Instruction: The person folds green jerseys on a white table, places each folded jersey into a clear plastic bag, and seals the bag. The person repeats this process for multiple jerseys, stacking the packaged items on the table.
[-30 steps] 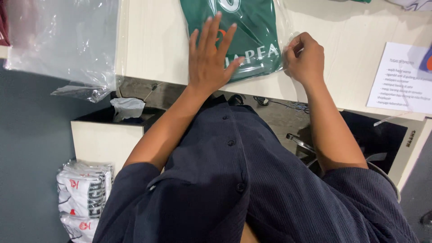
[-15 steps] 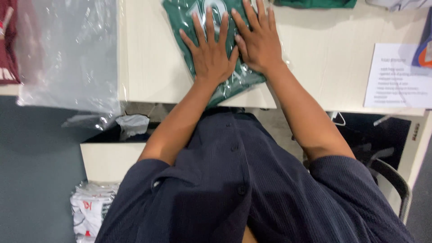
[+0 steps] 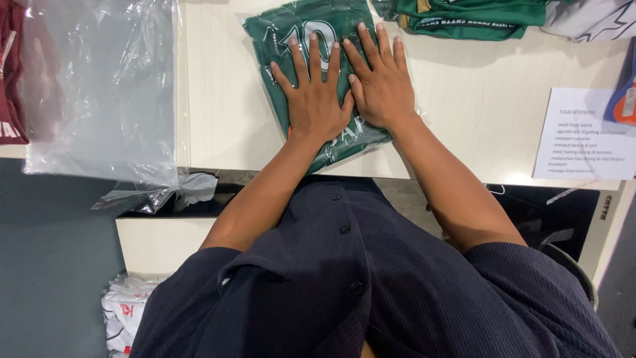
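Both open hands, left hand (image 3: 313, 99) and right hand (image 3: 379, 83), lie flat on the bagged shirt (image 3: 311, 33), top middle; press evenly so air leaves.

two hands (image 3: 315, 99) (image 3: 381, 86), two green jerseys (image 3: 318, 30) (image 3: 477, 16), one clear bag stack (image 3: 99, 93), one paper sheet (image 3: 586, 132).

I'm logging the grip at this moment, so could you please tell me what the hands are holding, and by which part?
Nothing is gripped: the left hand and right hand press flat, fingers spread, on the middle of the bagged green jersey.
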A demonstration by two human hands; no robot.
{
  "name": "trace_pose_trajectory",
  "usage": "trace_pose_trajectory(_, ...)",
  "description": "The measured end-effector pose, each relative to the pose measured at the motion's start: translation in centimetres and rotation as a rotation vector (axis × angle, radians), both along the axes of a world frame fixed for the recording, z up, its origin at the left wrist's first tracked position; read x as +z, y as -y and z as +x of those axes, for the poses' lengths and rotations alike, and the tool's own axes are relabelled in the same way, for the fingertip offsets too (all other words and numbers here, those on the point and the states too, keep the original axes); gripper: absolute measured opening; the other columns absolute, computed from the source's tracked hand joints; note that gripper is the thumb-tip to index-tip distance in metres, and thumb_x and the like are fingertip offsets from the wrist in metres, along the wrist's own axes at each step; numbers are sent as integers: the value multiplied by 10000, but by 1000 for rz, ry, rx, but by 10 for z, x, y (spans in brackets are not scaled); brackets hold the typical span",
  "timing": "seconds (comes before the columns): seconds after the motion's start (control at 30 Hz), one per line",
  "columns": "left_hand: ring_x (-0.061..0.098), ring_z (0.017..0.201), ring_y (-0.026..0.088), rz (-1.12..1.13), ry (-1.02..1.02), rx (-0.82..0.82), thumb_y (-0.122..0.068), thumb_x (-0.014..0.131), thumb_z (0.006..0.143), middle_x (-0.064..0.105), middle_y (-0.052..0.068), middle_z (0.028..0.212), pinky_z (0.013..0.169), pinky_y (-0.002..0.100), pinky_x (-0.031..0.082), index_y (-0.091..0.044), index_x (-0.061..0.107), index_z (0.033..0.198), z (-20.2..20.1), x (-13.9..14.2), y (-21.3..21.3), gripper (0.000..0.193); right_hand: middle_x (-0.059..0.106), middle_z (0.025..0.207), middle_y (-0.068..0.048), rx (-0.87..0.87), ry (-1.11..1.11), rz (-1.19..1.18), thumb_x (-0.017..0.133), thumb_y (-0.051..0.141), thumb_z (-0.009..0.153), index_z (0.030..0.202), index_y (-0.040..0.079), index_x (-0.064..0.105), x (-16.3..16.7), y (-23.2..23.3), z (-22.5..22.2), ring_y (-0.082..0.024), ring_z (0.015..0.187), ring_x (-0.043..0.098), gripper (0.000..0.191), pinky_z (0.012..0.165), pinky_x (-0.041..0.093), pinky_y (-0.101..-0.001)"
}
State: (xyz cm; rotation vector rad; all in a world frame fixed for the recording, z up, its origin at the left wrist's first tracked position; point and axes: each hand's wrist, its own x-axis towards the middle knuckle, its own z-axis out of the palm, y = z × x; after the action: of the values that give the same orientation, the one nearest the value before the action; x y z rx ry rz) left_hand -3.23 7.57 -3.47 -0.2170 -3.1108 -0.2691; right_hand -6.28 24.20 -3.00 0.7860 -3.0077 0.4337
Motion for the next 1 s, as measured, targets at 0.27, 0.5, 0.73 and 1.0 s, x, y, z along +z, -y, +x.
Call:
trace_pose_trajectory(0.27, 45, 1545, 521, 14, 66, 4, -542, 530, 987, 96, 231, 1697, 1131, 839, 52, -174, 263, 1660, -2, -2, -2, 812, 281, 1717, -127, 5, 32, -40, 525, 245, 1103, 1648, 141, 416, 1, -2, 0, -378, 1584, 206, 566, 1276, 139, -574)
trace_pose_trajectory(0.5, 47, 1537, 532, 25, 67, -9, -540, 534, 984, 92, 237, 1691, 1118, 845, 61, -170, 257, 1660, -1, -6, 0, 818, 300, 1705, -130, -2, 48, -69, 524, 242, 1096, 1631, 134, 429, 0, -1, 0, -374, 1578, 215, 555, 1273, 125, -573)
trace_pose_trajectory(0.73, 41, 1535, 543, 72, 55, -18, -563, 544, 988, 74, 240, 1689, 1114, 856, 47, -165, 251, 1654, -2, -9, 3, 829, 305, 1701, -133, 4, 88, -90, 523, 232, 1075, 1623, 132, 427, 2, -1, -1, -373, 1577, 199, 566, 1271, 101, -583)
trace_pose_trajectory(1.0, 39, 1537, 529, 179, 86, -35, -607, 600, 940, 75, 227, 1686, 1113, 846, 13, -150, 225, 1644, -1, -9, 7, 919, 385, 1671, -182, 15, 100, -415, 637, 323, 1026, 1597, 52, 435, -3, -15, -5, -419, 1571, 313, 664, 1301, 139, -552)
